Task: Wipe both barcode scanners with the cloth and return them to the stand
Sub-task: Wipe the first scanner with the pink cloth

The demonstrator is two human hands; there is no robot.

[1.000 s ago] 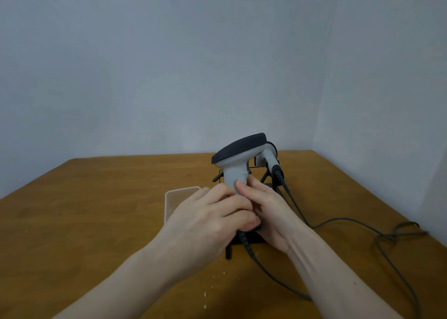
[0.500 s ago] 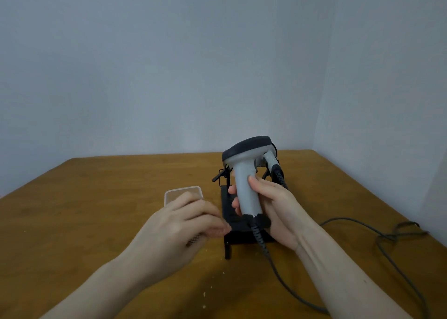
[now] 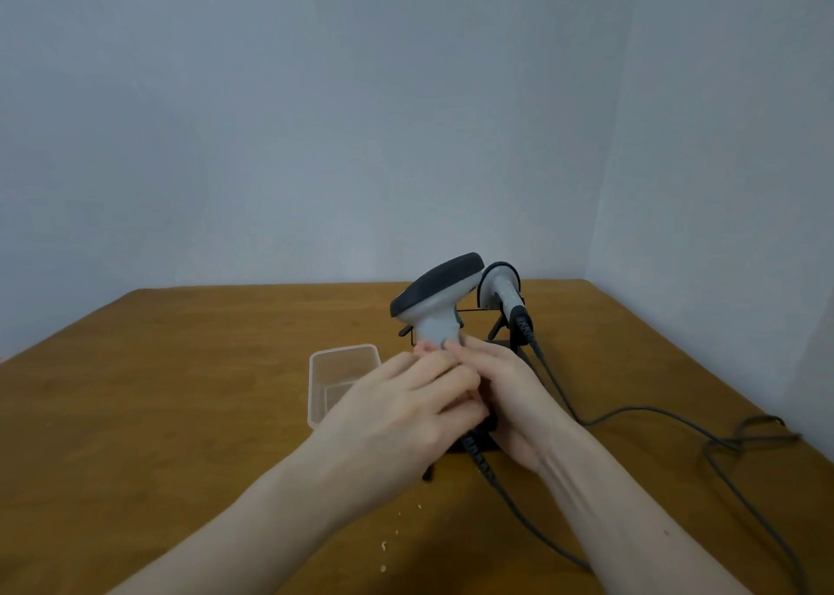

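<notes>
Back onto the scanner (image 3: 435, 301) handle comes the left hand (image 3: 397, 418), which hung apart just before.
Head view: right hand (image 3: 510, 396) grips the handle, left fingers (image 3: 440, 380) curl over it; no cloth shows. Scanner sits raised before the stand (image 3: 498, 323), second scanner (image 3: 501, 287) docked far right. Best rub along the handle, keeping the cable (image 3: 632, 414) slack on the desk (image 3: 158, 391).

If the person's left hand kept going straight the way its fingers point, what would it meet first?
The left hand points up and right, and its fingers already lie against the handle of the held scanner, which the right hand also grips. So the scanner's handle comes first; beyond it stands the second scanner, though depth is unclear.
</notes>
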